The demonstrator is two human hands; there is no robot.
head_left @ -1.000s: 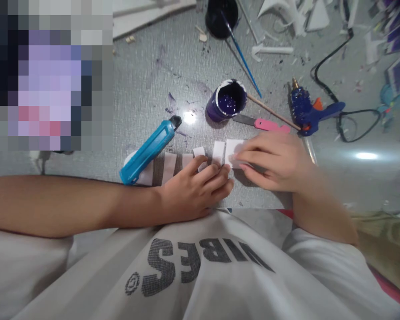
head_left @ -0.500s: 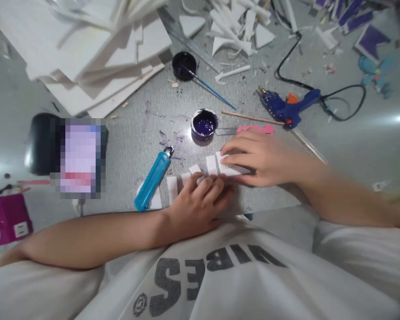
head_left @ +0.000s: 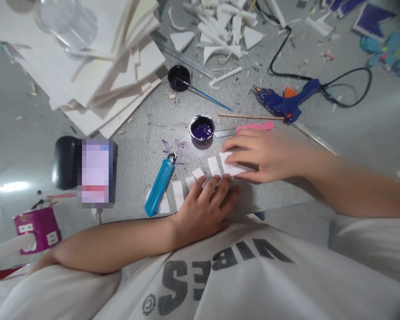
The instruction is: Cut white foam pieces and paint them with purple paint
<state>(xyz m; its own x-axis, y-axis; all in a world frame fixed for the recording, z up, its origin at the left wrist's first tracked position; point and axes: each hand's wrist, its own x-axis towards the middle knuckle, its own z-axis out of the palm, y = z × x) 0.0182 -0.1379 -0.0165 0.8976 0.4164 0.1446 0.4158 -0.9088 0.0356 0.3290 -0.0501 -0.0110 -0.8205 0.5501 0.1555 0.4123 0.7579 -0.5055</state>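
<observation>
My left hand (head_left: 205, 206) lies low over the table's near edge, fingers spread and fingertips resting by several short white foam strips (head_left: 178, 194). Its fingers partly cover some of them. A larger white foam piece (head_left: 229, 165) is under my right hand (head_left: 265, 153), with the fingers on its top and the thumb along its near edge. One upright strip (head_left: 214, 166) stands out between the two hands. Left of the strips, a blue utility knife (head_left: 160, 186) lies on a white scrap. A pink-handled craft knife (head_left: 255, 128) lies just beyond my right fingers.
An open pot of purple paint (head_left: 202, 130) stands ahead of my hands. Behind it, a thin blue brush (head_left: 210, 98) rests in a black lid (head_left: 179, 78). A blue glue gun (head_left: 283, 101) with its cord lies right. Stacked white sheets (head_left: 96, 84) and a phone (head_left: 96, 173) occupy the left.
The view has shifted, so the table items appear moved. My hands stay almost in place at the foam pieces; no object is visibly picked up or released.
</observation>
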